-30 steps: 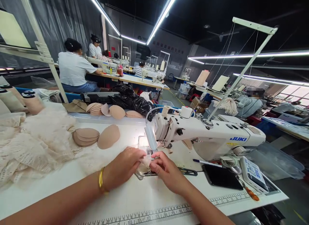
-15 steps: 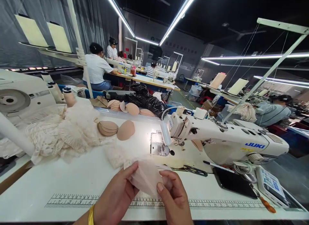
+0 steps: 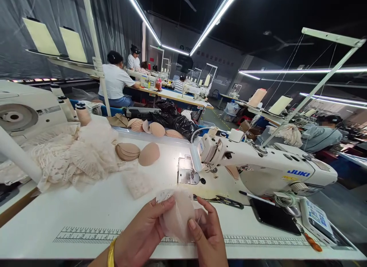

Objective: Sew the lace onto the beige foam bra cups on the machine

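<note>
A pale, sheer piece of fabric (image 3: 179,217) was held up near the middle of the front edge of the bench (image 3: 94,205), in front of the printed ruler (image 3: 86,234). The left hand (image 3: 142,230), a yellow bracelet (image 3: 111,253) at its wrist, had its grip closed on the fabric's left side, thumb on top. The right hand (image 3: 210,232) grasped the other side between thumb and fingers, so neither grip was free. Beyond them, toward the back edge, a small lacy piece (image 3: 139,183) lay flat, with a single beige oval pad (image 3: 149,154) just beside a stack of pads (image 3: 126,151). A heap of lace (image 3: 74,156) filled the left end. Toward the right end stood the white sewing machine (image 3: 263,163), with black snips (image 3: 229,201) and a dark phone (image 3: 275,216) nearer the front edge.
</note>
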Demonstrator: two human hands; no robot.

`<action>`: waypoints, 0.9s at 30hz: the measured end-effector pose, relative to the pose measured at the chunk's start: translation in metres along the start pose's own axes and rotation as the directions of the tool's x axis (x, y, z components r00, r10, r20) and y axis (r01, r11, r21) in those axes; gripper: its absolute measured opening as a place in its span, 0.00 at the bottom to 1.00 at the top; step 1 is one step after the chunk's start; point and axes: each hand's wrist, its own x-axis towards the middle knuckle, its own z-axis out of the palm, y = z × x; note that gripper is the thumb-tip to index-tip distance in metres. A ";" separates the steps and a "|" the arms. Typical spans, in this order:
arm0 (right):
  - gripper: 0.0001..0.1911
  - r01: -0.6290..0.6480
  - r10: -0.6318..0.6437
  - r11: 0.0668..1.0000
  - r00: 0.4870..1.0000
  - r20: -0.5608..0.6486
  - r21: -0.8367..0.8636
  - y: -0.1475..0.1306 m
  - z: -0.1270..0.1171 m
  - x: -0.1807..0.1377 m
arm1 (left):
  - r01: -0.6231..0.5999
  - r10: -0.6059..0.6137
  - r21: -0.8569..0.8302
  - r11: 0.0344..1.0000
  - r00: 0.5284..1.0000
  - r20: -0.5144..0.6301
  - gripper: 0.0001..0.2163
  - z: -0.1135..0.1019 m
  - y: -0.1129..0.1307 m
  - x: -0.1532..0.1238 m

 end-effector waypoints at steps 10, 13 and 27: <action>0.38 -0.113 0.124 0.986 0.988 -0.092 0.121 0.002 0.005 0.005 | 0.021 -0.027 -0.029 0.999 0.980 -0.196 0.11 0.005 -0.003 0.006; 0.37 -0.107 0.118 0.987 0.989 -0.092 0.121 0.004 0.003 0.006 | 0.009 -0.009 0.001 1.000 0.993 -0.116 0.16 0.007 -0.002 0.005; 0.38 -0.117 0.141 0.973 0.984 -0.110 0.197 0.010 0.000 0.012 | -0.006 0.012 0.110 0.994 0.999 -0.050 0.17 0.006 -0.003 0.010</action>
